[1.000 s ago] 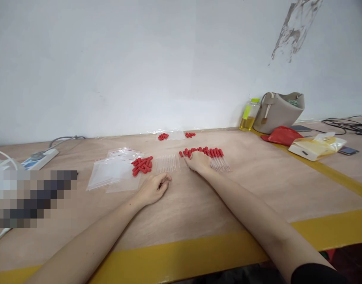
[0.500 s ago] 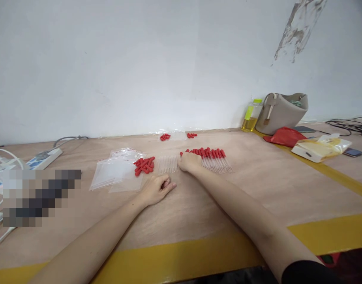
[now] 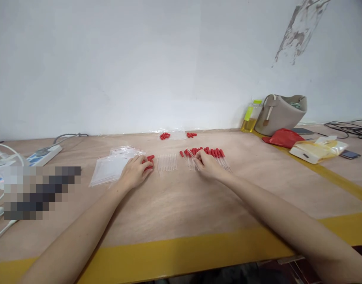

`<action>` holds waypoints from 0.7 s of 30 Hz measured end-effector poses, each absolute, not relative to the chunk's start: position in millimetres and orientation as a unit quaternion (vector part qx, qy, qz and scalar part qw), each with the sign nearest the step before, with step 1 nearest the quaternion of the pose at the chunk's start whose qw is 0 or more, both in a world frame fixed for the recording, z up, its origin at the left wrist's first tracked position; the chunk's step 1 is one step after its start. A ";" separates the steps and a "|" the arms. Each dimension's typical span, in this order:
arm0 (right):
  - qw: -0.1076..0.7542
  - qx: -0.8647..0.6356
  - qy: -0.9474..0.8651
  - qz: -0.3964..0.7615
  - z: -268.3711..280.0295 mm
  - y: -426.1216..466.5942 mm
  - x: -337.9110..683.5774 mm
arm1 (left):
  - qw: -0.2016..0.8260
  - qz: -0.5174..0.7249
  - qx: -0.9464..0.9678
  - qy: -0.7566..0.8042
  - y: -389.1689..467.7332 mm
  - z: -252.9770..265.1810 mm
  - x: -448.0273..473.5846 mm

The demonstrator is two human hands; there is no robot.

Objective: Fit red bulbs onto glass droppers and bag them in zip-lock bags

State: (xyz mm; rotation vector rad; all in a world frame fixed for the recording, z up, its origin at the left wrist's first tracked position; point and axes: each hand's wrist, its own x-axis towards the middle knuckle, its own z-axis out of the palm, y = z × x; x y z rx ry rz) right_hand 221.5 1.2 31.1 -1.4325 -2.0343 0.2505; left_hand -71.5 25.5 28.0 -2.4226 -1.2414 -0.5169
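Note:
My left hand (image 3: 135, 172) lies over the loose pile of red rubber bulbs (image 3: 150, 157), its fingers curled around bulbs and the thumb below. It covers most of the pile. Between my two hands a row of thin clear glass tubes (image 3: 167, 162) lies side by side. My right hand (image 3: 208, 165) pinches one clear glass tube (image 3: 190, 152), which slants up and left from the fingertips. Under and behind that hand lies a row of droppers (image 3: 219, 154), red bulbs on top and clear tubes pointing toward me; the hand hides part of the row.
Clear zip bags (image 3: 107, 169) lie left of the bulbs. Two small groups of red bulbs (image 3: 165, 136) rest near the wall. A power strip (image 3: 44, 155) is at left. To the right stand a bottle (image 3: 249, 118), a grey bag (image 3: 281, 112), a red pouch (image 3: 283, 138) and a yellow-white packet (image 3: 314, 150).
My left hand has moved left and away from me onto the red bulbs. My right hand has shifted right from the row's left end, and a glass tube now shows in its fingers.

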 end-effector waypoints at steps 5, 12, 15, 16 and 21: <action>0.368 -0.492 -0.787 0.056 12.4 -11.7 242.7 | 0.177 -0.162 -0.876 -0.418 31.2 23.9 -68.9; 0.394 -0.488 -0.776 0.071 -0.5 -14.3 247.0 | 0.050 -0.317 -0.865 -0.387 15.9 25.5 -52.0; 0.384 -0.480 -0.785 0.081 1.5 -20.2 243.8 | -0.091 -0.386 -0.825 -0.403 -2.0 25.4 -32.5; 0.380 -0.474 -0.790 0.084 2.6 -23.0 241.8 | -0.148 -0.396 -0.812 -0.401 -7.6 24.4 -25.4; 0.366 -0.438 -0.816 0.096 5.9 -36.4 228.2 | -0.259 -0.432 -0.767 -0.397 -23.0 15.9 1.7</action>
